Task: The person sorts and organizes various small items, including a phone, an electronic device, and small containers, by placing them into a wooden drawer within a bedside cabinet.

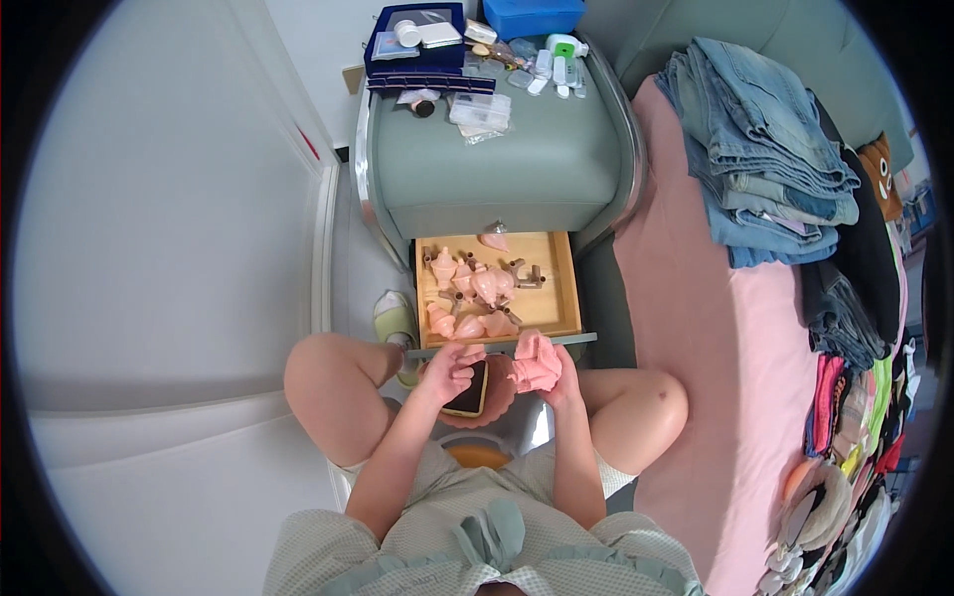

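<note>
My right hand (562, 381) grips a crumpled pink cloth (537, 362) in front of the open drawer. My left hand (451, 373) is to its left, fingers bent and pressed together; whatever they hold, if anything, is too small to make out. Below my hands is a pink scalloped bowl (505, 397), with a dark-screened phone (467, 393) in a yellow case lying over it. Ahead, the wooden drawer (558, 298) holds several glossy pink, shell-like pieces (489, 286) and brown branched tube pieces (529, 278). One pink piece (493, 241) lies apart at the drawer's back.
The drawer belongs to a grey-green nightstand (497, 169). On its top are a dark blue box (378, 55), a bright blue container (535, 16) and small bottles. To the right, folded jeans (765, 129) and other clothes lie on a pink-covered bed (696, 358). A white door (169, 219) stands left.
</note>
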`<state>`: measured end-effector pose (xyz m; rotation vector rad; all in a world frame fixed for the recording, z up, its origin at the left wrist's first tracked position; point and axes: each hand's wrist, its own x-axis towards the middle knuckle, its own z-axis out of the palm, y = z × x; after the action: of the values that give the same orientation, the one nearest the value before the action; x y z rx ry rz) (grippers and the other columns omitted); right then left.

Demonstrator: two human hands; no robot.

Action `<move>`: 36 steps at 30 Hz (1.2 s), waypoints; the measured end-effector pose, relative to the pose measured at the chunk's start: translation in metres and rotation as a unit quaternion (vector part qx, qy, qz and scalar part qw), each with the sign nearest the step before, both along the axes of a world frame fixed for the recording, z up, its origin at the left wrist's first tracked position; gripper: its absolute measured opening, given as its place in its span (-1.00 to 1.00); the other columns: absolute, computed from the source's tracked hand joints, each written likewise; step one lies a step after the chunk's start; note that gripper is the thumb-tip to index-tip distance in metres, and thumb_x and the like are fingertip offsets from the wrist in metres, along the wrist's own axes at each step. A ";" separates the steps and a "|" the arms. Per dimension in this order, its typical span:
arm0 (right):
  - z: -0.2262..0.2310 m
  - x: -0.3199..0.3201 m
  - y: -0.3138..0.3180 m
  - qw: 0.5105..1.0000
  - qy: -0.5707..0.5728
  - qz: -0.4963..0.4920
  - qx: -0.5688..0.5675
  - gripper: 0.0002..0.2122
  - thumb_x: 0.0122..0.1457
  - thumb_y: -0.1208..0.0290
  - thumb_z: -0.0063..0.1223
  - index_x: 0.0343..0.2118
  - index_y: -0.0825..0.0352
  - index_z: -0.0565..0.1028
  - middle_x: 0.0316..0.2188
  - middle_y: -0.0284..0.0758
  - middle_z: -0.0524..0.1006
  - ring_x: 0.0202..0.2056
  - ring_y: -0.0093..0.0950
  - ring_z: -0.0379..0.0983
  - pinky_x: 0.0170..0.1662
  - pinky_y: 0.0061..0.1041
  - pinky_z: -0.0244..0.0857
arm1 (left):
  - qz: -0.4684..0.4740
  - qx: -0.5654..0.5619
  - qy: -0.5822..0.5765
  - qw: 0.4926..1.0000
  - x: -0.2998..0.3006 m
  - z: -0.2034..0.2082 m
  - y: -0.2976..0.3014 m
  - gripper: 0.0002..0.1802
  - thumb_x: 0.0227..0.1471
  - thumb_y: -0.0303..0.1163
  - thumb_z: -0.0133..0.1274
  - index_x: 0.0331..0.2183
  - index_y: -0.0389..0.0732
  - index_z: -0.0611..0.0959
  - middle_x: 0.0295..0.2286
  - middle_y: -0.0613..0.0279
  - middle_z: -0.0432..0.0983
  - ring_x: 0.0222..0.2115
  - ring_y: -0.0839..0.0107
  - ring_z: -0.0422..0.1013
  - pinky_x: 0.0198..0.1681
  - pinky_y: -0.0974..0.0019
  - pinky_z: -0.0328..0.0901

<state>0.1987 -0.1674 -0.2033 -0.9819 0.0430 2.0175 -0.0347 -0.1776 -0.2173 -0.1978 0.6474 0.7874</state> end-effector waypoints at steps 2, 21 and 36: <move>0.002 -0.002 -0.001 1.000 -0.002 0.003 -0.003 -0.72 0.17 0.22 -0.28 -0.24 0.28 0.41 -0.30 -0.29 0.50 -0.24 -0.34 0.45 -0.16 -0.28 0.36 | 0.010 -0.007 0.025 1.000 0.003 0.000 0.005 -0.72 0.01 -0.30 -0.08 -0.28 -0.30 0.50 -0.36 0.23 0.47 -0.74 0.66 0.07 -0.72 0.62 0.02; -0.024 -0.024 0.106 0.979 0.141 -0.116 0.088 -0.67 0.21 0.20 -0.32 -0.09 0.26 0.36 -0.18 -0.32 0.45 -0.15 -0.38 0.40 -0.11 -0.29 0.33 | 0.086 0.062 0.225 0.968 0.001 0.000 0.115 -0.87 -0.08 -0.52 -0.08 -0.37 -0.21 0.47 -0.51 0.37 0.42 -0.68 0.69 0.11 -0.70 0.62 0.01; -0.065 -0.040 0.174 0.972 0.178 -0.116 0.104 -0.62 0.18 0.09 -0.31 -0.02 0.18 0.32 -0.07 -0.30 0.40 -0.32 -0.23 0.45 -0.32 -0.12 0.35 | 0.097 0.138 0.308 0.936 0.001 -0.003 0.171 -0.86 0.01 -0.43 -0.13 -0.31 -0.15 0.47 -0.55 0.45 0.37 -0.65 0.67 0.13 -0.60 0.56 0.05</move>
<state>0.1588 0.0065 -0.2684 -0.4536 0.1306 1.9101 -0.0334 -0.0069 -0.2200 0.2613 1.1074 1.1343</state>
